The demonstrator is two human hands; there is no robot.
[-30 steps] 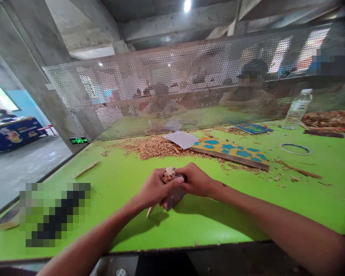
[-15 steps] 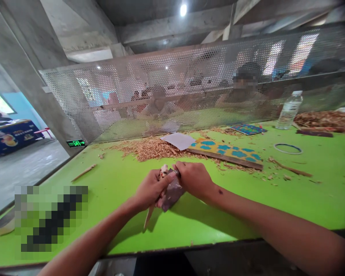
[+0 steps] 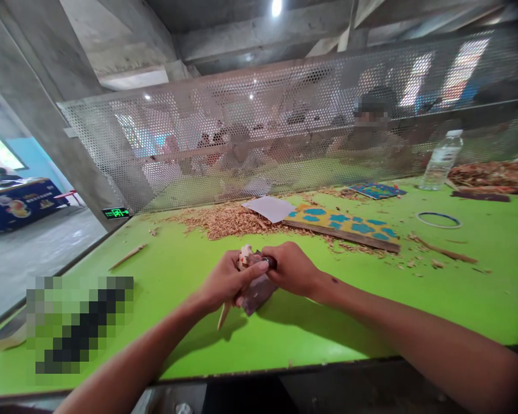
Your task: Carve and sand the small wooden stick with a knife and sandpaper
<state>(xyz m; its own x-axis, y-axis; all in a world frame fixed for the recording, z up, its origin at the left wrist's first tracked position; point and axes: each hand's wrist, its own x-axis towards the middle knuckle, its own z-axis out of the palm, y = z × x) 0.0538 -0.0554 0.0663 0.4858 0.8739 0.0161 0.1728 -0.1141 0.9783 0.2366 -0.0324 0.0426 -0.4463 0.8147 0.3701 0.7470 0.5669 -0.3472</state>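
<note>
Both hands meet over the green table near its front edge. My left hand is closed round a thin wooden stick; the stick's pale carved top shows above the fingers and its pointed lower end pokes out below. My right hand is closed on a broad knife, its grey blade lying against the stick under my left thumb. The knife's dark handle is mostly hidden in my fist.
A heap of wood shavings lies behind the hands, with a white sheet and a yellow-and-blue painted board. A loose stick lies left. A ring, a water bottle and more shavings sit right. A perforated metal screen backs the table.
The hands stay together on the stick and knife. The stick's lower tip and the blade shift slightly, and the view has moved a little.
</note>
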